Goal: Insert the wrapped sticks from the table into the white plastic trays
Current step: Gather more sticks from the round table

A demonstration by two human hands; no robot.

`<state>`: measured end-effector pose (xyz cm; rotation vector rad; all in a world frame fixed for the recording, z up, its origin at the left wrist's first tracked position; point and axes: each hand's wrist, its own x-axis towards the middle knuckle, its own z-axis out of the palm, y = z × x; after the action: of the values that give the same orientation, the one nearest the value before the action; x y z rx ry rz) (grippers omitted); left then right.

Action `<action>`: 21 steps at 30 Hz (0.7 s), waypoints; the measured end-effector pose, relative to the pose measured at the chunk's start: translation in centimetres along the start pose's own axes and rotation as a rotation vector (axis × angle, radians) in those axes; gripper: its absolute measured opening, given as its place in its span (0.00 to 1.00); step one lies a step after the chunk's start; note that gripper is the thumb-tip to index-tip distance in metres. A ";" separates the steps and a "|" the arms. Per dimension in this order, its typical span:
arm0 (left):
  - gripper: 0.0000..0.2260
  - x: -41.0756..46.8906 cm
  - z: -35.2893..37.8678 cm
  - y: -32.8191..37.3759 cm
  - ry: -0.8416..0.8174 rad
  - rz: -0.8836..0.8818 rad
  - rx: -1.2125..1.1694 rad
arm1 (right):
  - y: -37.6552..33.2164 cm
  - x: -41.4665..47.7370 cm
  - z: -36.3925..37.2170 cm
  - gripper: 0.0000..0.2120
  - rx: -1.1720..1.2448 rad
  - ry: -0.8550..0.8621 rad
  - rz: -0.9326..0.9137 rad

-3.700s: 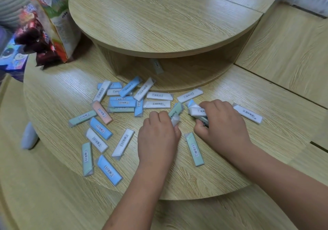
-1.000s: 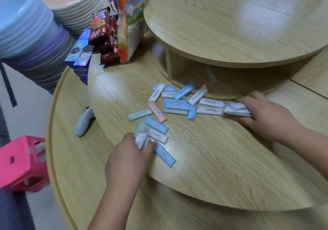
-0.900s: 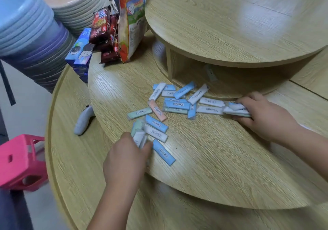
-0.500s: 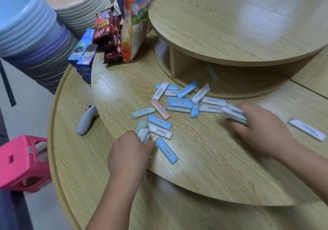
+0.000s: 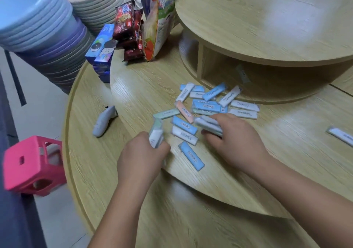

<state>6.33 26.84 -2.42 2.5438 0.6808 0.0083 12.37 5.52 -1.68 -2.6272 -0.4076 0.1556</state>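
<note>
Tiered wooden tabletop [image 5: 133, 87] carries, nearest, the left hand [image 5: 141, 158], its grip closed round a few wrapped sticks [image 5: 156, 135], and the right hand [image 5: 236, 140] clutching a flat stack [image 5: 209, 125], then loose sticks [image 5: 206, 107], seemingly light, stiff, slick, best pinched across their long edges, then nested bowls [image 5: 38, 29]; no trays visible.

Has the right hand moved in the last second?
Yes. The right hand, gripping a bundle, was at the right end of the two white sticks; now it is in front of them, nearer the left hand.
</note>
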 end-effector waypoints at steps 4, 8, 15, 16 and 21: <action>0.11 -1.8 -1.3 -1.2 -0.030 0.072 -0.057 | -1.0 -2.7 -1.4 0.10 0.090 -0.021 -0.013; 0.08 -6.8 -2.2 -4.4 -0.002 0.105 -0.091 | -2.9 -8.7 -2.6 0.06 0.232 -0.061 -0.061; 0.16 -16.2 2.7 -13.3 -0.304 0.117 0.241 | -3.9 -16.9 3.7 0.12 0.276 -0.251 -0.066; 0.19 -17.0 3.6 -14.2 -0.333 0.132 0.282 | -3.6 -17.3 5.4 0.12 0.258 -0.268 -0.048; 0.18 -19.9 6.6 -16.9 -0.388 0.282 0.401 | -2.0 -18.8 13.0 0.12 0.162 -0.410 0.061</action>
<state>-18.09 27.10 -13.74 2.8766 0.1798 -0.5614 -8.34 7.05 -11.42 -2.4409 -0.4293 0.7238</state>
